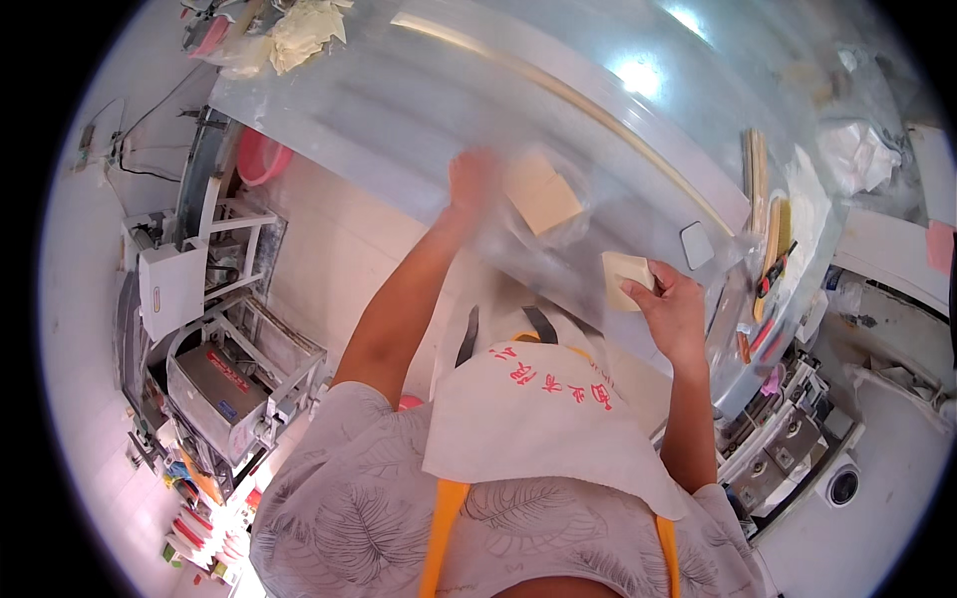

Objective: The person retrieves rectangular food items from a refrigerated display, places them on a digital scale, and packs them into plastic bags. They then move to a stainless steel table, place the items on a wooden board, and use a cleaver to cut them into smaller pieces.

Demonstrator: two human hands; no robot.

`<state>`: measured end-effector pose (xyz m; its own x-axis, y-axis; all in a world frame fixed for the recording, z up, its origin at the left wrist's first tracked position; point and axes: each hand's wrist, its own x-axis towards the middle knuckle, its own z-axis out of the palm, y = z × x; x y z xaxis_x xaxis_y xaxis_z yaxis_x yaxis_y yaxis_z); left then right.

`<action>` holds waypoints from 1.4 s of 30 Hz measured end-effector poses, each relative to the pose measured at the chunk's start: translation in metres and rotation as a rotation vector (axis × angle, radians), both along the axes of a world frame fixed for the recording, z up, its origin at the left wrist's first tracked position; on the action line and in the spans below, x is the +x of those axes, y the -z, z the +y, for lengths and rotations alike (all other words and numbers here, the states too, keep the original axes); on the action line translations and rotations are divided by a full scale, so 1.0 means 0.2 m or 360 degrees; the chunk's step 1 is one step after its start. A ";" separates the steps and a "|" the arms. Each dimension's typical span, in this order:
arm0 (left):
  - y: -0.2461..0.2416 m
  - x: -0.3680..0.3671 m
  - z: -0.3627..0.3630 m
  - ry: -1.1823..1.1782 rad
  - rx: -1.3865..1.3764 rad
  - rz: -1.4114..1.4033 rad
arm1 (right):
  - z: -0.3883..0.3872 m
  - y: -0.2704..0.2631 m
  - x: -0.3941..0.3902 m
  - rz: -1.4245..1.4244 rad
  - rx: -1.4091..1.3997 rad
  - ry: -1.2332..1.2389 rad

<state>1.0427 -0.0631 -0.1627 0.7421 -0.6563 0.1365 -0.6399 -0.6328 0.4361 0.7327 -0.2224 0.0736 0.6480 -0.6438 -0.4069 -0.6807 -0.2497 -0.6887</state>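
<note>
My right hand (669, 299) pinches a small stack of pale yellow square sheets (626, 280), which look like dough wrappers, between thumb and fingers near the table's front edge. Farther left, my left hand (472, 176) is blurred over the metal tabletop; its fingers cannot be made out clearly. To the right of that hand, more of the square sheets (543, 196) lie in two overlapping parts on a clear plastic bag (579, 176). A small pale rounded-corner plate (697, 246) rests on the table beyond my right hand.
A long wooden strip (568, 90) runs across the metal table (359, 112). At the right lie wooden rods (755, 176), a bristle brush (782, 224) and a red-and-black cutter (776, 278). Crumpled pale sheets (306, 34) sit at the far left. Metal-framed machinery (224, 389) stands on my left.
</note>
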 end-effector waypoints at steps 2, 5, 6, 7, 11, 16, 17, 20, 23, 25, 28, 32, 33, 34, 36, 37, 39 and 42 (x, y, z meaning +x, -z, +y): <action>0.03 0.01 0.00 -0.0022 -0.0199 0.0057 | 0.01 -0.03 0.01 0.0062 -0.0054 -0.0043; -0.13 0.03 -0.09 -0.0124 -0.0499 0.0065 | 0.00 0.00 -0.02 0.0287 -0.0075 -0.0093; -0.17 0.03 -0.08 -0.0133 -0.0486 0.0034 | 0.00 -0.01 -0.01 0.0234 -0.0078 -0.0096; -0.22 0.02 -0.08 -0.0128 -0.0477 0.0013 | 0.01 -0.01 -0.01 0.0189 -0.0084 -0.0084; -0.48 -0.22 -0.03 -0.0104 -0.0543 0.0164 | 0.05 0.00 -0.01 0.0099 -0.0235 -0.0123; -0.48 -0.70 -0.02 0.0076 -0.1019 0.3449 | 0.04 -0.09 0.09 -0.0174 0.0482 -0.0077; -0.50 -0.74 -0.01 -0.0039 -0.1143 0.3621 | 0.03 -0.06 0.10 -0.0340 0.0667 -0.0009; -0.64 -0.76 -0.02 -0.0256 -0.1476 0.3898 | -0.06 -0.01 0.19 -0.0187 0.0675 -0.0129; -0.65 -0.72 -0.01 -0.0196 -0.1513 0.3472 | -0.17 0.21 0.26 -0.0123 0.0668 -0.0265; -0.50 -0.74 -0.06 -0.0195 -0.1270 0.2927 | -0.20 0.41 0.35 -0.0127 0.0763 -0.0200; -0.38 -0.67 -0.13 -0.0679 -0.1161 0.2600 | -0.25 0.61 0.49 -0.0102 0.0957 -0.0205; -0.18 -0.51 -0.16 -0.0720 -0.0781 0.1823 | -0.26 0.87 0.71 -0.0152 0.0946 -0.0401; -0.17 -0.47 -0.16 -0.0750 -0.0734 0.1770 | -0.25 0.92 0.76 -0.0192 0.0831 -0.0411; -0.17 -0.45 -0.15 -0.0790 -0.0691 0.1720 | -0.22 0.95 0.80 -0.0223 0.0716 -0.0428; -0.15 -0.41 -0.15 -0.0781 -0.0788 0.1545 | -0.17 0.97 0.86 -0.0268 0.0530 -0.0420; -0.14 -0.39 -0.15 -0.0776 -0.0836 0.1458 | -0.15 0.97 0.88 -0.0282 0.0460 -0.0395; -0.10 -0.35 -0.13 -0.0779 -0.0823 0.1416 | -0.12 0.96 0.91 -0.0281 0.0357 -0.0330; -0.03 -0.28 -0.11 -0.0684 -0.0713 0.1124 | -0.08 0.97 0.94 -0.0274 0.0255 -0.0237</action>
<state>0.9862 -0.0846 -0.1576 0.9159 -0.3023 -0.2641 0.1150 -0.4327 0.8942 0.9200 -0.2385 -0.1199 0.7992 -0.4727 -0.3713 -0.5140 -0.2171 -0.8299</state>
